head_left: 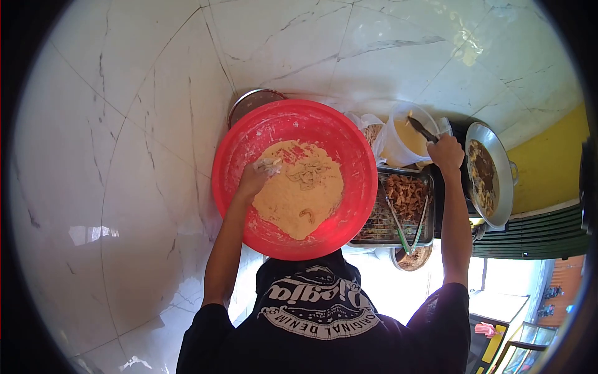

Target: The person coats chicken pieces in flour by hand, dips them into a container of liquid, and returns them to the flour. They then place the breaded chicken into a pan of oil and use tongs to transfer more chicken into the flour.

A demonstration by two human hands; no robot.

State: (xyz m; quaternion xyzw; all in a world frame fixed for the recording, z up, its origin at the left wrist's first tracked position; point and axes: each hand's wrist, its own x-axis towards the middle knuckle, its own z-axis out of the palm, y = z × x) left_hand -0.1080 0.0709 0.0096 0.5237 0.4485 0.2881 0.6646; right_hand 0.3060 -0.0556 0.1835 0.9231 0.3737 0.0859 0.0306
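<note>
My left hand [261,173] is over the left part of a large red basin [235,156] holding pale yellow flour [293,209]. Its fingertips are coated in flour and drawn together; what they hold, if anything, I cannot tell. Clumps of coated pieces [309,174] lie in the middle of the flour. My right hand [446,153] is wrapped round the handle of a dark utensil [423,129]. The utensil slants down to the left into a translucent white bucket [408,114] of yellowish liquid [398,144], its far end at the bucket's back.
A metal tray with a rack [381,225] holds brown fried pieces [406,194] and metal tongs [408,240]. To the right, a wok [504,181] contains dark oil with pieces frying. Plastic bags [372,132] stand between basin and bucket. A marble-patterned tiled wall [286,53] rises behind.
</note>
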